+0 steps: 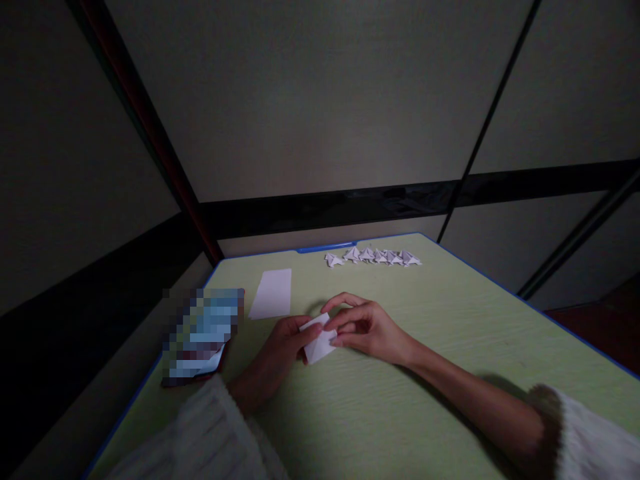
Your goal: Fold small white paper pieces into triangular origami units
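Note:
A small piece of folded white paper (320,348) is held just above the table, with crease lines showing on its face. My left hand (290,339) grips its left side, thumb on top and fingers underneath. On the right edge, my right hand (367,327) pinches the paper between thumb and fingertips, the index finger arched above. The fingers under the paper are partly hidden. Beyond my left hand lie flat white paper sheets (273,293).
Several folded white paper figures (367,255) stand in a row near the far edge of the pale green table (450,300), which has a blue rim. At the left lies a device with a blurred screen (207,340). Dark-striped panels (325,100) rise behind the table.

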Demonstrator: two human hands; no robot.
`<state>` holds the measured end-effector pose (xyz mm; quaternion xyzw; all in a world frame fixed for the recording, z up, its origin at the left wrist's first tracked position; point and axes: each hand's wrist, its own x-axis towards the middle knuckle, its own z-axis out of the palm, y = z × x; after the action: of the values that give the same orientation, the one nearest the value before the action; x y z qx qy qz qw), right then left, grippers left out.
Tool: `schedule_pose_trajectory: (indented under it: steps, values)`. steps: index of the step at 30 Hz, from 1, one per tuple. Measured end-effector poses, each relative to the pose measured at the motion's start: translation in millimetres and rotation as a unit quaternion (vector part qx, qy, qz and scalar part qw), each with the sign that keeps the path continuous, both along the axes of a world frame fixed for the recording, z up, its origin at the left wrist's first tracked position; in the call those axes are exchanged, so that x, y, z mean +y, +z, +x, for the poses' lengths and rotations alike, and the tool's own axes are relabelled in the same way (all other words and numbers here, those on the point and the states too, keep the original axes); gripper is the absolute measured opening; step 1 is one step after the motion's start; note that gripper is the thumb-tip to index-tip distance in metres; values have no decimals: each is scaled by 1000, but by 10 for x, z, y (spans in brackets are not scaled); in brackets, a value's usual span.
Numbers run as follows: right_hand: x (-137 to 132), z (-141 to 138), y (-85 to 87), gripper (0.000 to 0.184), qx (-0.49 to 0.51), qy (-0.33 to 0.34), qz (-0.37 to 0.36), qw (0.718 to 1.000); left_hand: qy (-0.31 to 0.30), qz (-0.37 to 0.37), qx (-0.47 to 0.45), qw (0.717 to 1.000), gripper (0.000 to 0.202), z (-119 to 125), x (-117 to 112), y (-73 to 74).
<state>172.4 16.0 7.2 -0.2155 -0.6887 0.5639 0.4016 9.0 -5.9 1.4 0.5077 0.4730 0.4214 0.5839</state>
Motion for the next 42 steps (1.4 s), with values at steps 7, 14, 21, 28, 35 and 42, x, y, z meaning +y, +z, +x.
schedule_pose_trajectory:
  steps: [7, 14, 21, 28, 35, 42]
  values:
    - [-3, 13, 36, 5, -51, -39, 101, 993, -31, -14, 29, 999, 25, 32, -26, 58]
    - [9, -80, -10, 15, -3, -86, -11, 996, -20, 1, 44, 999, 21, 53, -3, 42]
    - [-5, -167, -46, 18, 2, -162, -168, 972, 0, 29, 66, 997, 21, 61, 11, 0]
    - [-25, -187, -35, 16, 25, -162, -186, 969, 11, 48, 157, 986, 23, 61, 2, 48]
    - [-31, -201, -53, 15, 17, -204, -174, 963, 9, 53, 161, 986, 24, 94, -24, 77]
    - [-42, -223, -71, 17, 30, -201, -183, 962, 21, 61, 181, 981, 25, 83, -26, 46]
